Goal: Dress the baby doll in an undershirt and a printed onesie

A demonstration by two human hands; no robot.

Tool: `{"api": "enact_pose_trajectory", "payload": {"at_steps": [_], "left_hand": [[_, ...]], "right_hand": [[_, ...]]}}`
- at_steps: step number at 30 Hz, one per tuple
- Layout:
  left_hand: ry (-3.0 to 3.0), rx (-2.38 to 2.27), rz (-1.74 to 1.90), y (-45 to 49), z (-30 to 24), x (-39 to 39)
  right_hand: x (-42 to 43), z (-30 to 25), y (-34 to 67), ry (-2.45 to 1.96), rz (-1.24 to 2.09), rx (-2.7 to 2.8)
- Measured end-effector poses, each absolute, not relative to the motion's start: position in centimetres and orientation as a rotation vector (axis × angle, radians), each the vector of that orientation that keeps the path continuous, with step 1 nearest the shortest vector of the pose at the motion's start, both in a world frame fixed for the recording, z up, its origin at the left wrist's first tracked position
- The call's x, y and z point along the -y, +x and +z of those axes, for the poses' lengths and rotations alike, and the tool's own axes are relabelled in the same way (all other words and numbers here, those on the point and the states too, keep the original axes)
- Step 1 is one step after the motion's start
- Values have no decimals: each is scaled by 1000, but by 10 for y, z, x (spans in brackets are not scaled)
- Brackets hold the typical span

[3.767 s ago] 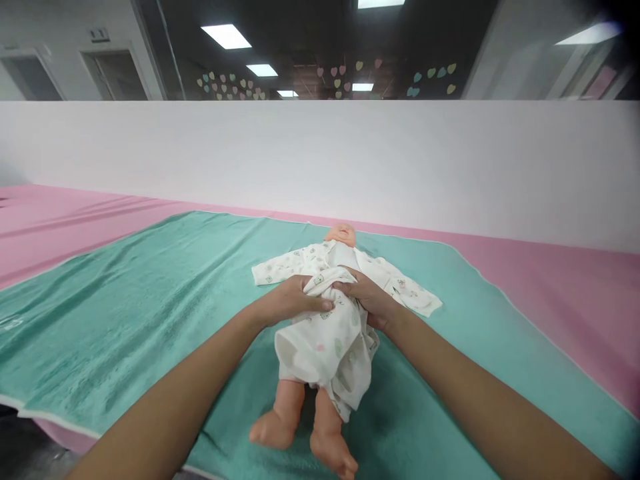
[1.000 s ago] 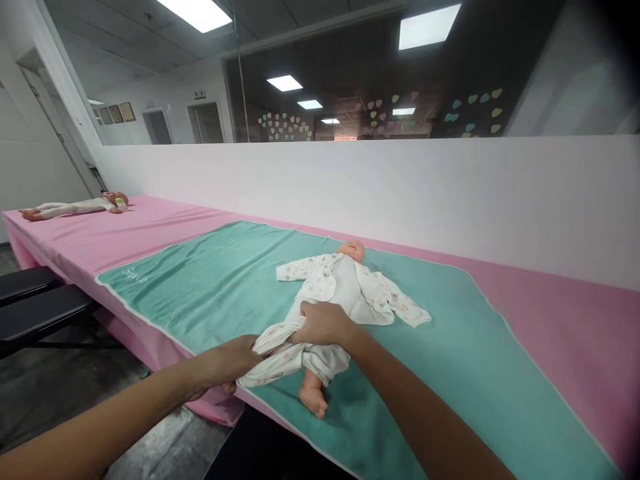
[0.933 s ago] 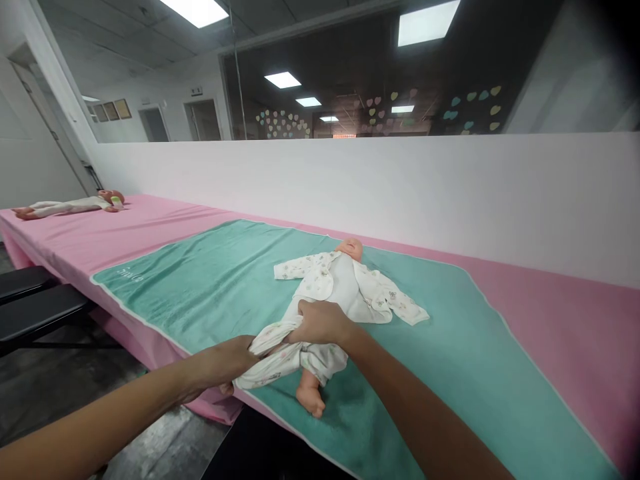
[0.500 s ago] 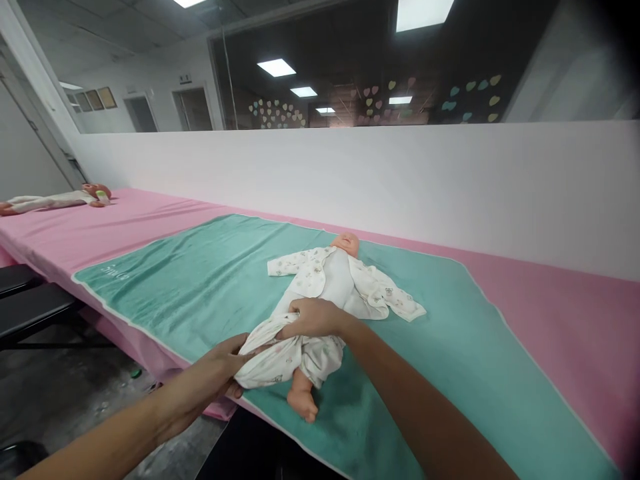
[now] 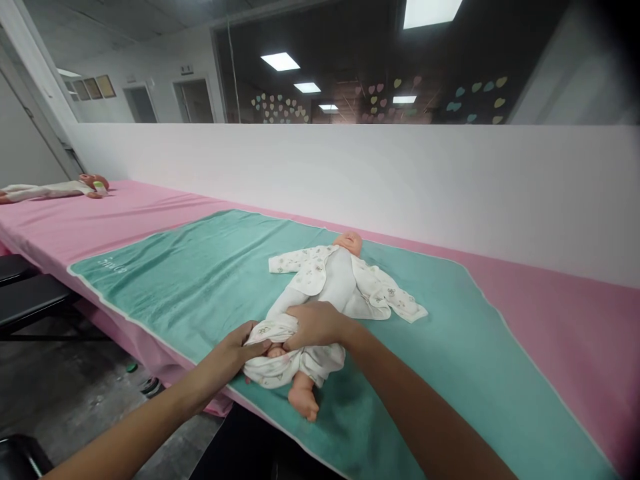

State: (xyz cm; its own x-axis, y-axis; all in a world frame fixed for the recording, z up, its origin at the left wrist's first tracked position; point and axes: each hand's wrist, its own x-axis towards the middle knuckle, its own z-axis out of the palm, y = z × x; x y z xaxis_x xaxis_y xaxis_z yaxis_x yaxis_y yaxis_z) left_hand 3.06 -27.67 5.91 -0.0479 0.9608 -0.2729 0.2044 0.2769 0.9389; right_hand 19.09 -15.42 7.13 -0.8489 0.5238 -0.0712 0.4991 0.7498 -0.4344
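A baby doll [image 5: 349,243] lies on its back on a green towel [image 5: 200,267], its head toward the wall. A white patterned jacket [image 5: 313,267] lies open over its pale body suit. White patterned pants [image 5: 323,360] are bunched round its lower legs, and one bare foot [image 5: 303,397] sticks out toward me. The other foot [image 5: 276,351] shows in the gathered opening of a pant leg. My left hand [image 5: 250,350] grips the bunched cloth on the left side of that foot. From above, my right hand [image 5: 317,325] is closed on the upper edge of the same cloth.
The towel covers part of a table with a pink cloth [image 5: 150,200]. Another doll [image 5: 50,191] lies at the far left with a green-capped bottle [image 5: 100,189] beside it. Black chairs [image 5: 35,297] stand at the table's left edge. Behind runs a white wall [image 5: 350,173] under a window.
My left hand has moved right and slightly up, gathering the pant leg shorter. The doll's foot now shows in the opening. My right hand has barely shifted.
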Motion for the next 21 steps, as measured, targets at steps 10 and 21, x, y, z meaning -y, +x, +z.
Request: {"api": "enact_pose_trajectory", "payload": {"at_steps": [10, 21], "left_hand": [[1376, -1967, 672, 31, 39, 276], [1577, -1805, 1083, 13, 41, 251]], "right_hand": [[147, 73, 199, -737, 1309, 2558], [147, 79, 203, -581, 1213, 2555]]}}
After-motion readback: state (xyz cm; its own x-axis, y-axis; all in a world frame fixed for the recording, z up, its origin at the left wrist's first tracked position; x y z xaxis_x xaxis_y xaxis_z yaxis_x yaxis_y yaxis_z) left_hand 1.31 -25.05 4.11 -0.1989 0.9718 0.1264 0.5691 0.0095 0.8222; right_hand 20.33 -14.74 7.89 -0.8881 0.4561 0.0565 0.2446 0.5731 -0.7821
